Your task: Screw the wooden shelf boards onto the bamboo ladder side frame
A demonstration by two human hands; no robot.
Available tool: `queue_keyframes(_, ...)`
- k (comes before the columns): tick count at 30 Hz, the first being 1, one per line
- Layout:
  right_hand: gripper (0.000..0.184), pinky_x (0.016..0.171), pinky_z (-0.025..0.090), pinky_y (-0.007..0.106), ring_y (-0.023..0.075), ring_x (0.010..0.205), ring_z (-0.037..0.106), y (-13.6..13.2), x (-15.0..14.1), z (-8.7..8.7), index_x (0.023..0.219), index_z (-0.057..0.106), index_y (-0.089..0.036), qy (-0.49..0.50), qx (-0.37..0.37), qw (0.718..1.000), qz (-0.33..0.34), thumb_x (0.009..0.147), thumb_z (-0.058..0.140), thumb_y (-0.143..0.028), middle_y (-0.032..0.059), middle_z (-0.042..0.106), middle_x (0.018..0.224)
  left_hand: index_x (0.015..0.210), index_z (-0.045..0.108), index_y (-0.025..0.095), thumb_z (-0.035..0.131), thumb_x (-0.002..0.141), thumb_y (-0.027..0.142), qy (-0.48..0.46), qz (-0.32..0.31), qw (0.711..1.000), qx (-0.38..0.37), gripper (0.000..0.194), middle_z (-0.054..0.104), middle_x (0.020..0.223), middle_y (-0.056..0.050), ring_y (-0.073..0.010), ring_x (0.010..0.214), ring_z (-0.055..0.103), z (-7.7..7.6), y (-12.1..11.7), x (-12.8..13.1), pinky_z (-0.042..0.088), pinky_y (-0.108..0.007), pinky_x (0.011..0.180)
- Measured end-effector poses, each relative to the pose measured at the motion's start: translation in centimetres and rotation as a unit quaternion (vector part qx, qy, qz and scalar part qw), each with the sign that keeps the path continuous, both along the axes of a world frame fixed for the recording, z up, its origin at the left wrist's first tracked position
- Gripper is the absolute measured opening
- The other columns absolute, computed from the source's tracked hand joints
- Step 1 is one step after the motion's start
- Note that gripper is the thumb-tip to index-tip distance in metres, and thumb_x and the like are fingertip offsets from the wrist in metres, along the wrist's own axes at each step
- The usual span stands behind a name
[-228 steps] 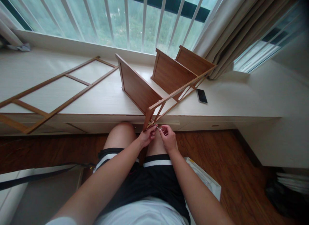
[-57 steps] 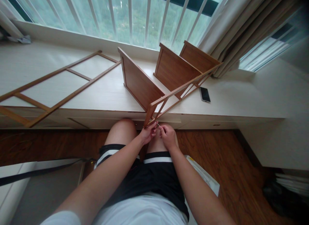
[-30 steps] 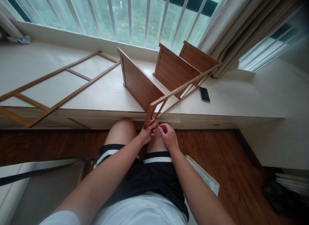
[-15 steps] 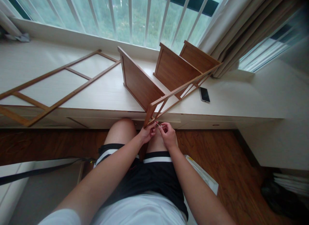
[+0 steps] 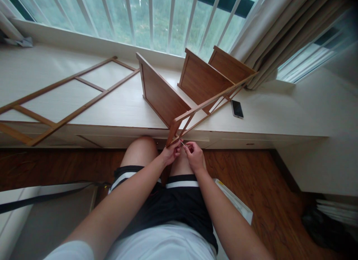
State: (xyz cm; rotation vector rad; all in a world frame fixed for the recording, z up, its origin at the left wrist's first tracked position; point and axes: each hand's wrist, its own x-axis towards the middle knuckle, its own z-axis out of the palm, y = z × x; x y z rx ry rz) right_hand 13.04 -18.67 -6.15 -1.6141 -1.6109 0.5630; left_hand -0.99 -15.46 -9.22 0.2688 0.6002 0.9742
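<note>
A brown wooden side frame (image 5: pixel 213 100) with several shelf boards joined to it leans across the window ledge, its near end coming down between my knees. My left hand (image 5: pixel 171 154) is closed around the lower corner of that frame. Close beside it, my right hand (image 5: pixel 194 155) pinches a thin metal tool (image 5: pixel 182 143), perhaps a hex key, whose tip points at the frame's near rail. Its far end is hidden in my fingers. The nearest shelf board (image 5: pixel 162 92) stands tilted, with two more boards (image 5: pixel 205 79) behind it.
A second ladder-like wooden frame (image 5: pixel 84 107) lies flat on the white ledge (image 5: pixel 117 111) at left, overhanging its front edge. A phone (image 5: pixel 237 109) lies right of the shelf. Curtains (image 5: pixel 268 36) hang at the right. A white box (image 5: pixel 237 204) sits on the floor by my right leg.
</note>
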Motion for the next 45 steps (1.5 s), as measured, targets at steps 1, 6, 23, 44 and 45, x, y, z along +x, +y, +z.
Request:
queue_keyframes(1, 0.026, 0.068, 0.045, 0.028, 0.018, 0.07, 0.061, -0.02, 0.01, 0.01, 0.096, 0.065, -0.019, -0.005, -0.002, 1.0, 0.002, 0.088, 0.058, -0.043, 0.0042, 0.067, 0.079, 0.097, 0.067, 0.013, 0.083, 0.067, 0.03, 0.0, 0.0, 1.0, 0.0, 0.038, 0.044, 0.069, 0.005, -0.0012, 0.052, 0.042, -0.02, -0.01, 0.02, 0.026, -0.012, 0.037)
queue_keyframes(6, 0.028, 0.07, 0.041, 0.028, 0.0184, 0.068, 0.059, -0.07, 0.11, -0.02, 0.083, 0.065, -0.021, -0.051, -0.026, 0.998, 0.037, 0.094, 0.048, -0.041, 0.0023, 0.064, 0.068, 0.096, 0.067, 0.014, 0.081, 0.07, 0.032, 0.0, -0.003, 1.0, 0.002, 0.035, 0.044, 0.07, 0.005, -0.001, 0.052, 0.042, 0.07, -0.07, 0.07, 0.025, -0.011, 0.037)
queue_keyframes(23, 0.034, 0.062, 0.042, 0.026, 0.0179, 0.065, 0.059, -0.25, 0.2, 0.05, 0.08, 0.064, -0.021, -0.011, -0.059, 0.996, 0.06, 0.095, 0.043, -0.044, 0.0035, 0.065, 0.068, 0.089, 0.067, 0.015, 0.085, 0.065, 0.032, 0.053, -0.004, 0.999, -0.007, 0.034, 0.05, 0.069, 0.005, -0.0013, 0.051, 0.042, 0.18, -0.45, 0.36, 0.023, -0.012, 0.038)
queue_keyframes(44, 0.031, 0.069, 0.045, 0.029, 0.0186, 0.069, 0.061, 0.01, -0.28, 0.55, 0.097, 0.064, -0.018, -0.022, -0.025, 0.999, -0.005, 0.086, 0.059, -0.047, 0.0044, 0.067, 0.08, 0.091, 0.071, 0.014, 0.086, 0.063, 0.033, 0.046, 0.02, 0.999, -0.012, 0.037, 0.051, 0.066, 0.004, -0.0018, 0.05, 0.043, 0.4, -0.49, 0.2, 0.023, -0.013, 0.038)
queue_keyframes(45, 0.031, 0.069, 0.046, 0.029, 0.0185, 0.07, 0.061, -0.01, -0.26, 0.54, 0.098, 0.064, -0.018, -0.02, -0.022, 1.0, -0.004, 0.086, 0.059, -0.047, 0.0045, 0.067, 0.08, 0.09, 0.071, 0.013, 0.085, 0.063, 0.032, 0.045, 0.019, 0.999, -0.013, 0.036, 0.051, 0.066, 0.004, -0.0018, 0.051, 0.043, 0.39, -0.49, 0.2, 0.023, -0.013, 0.038)
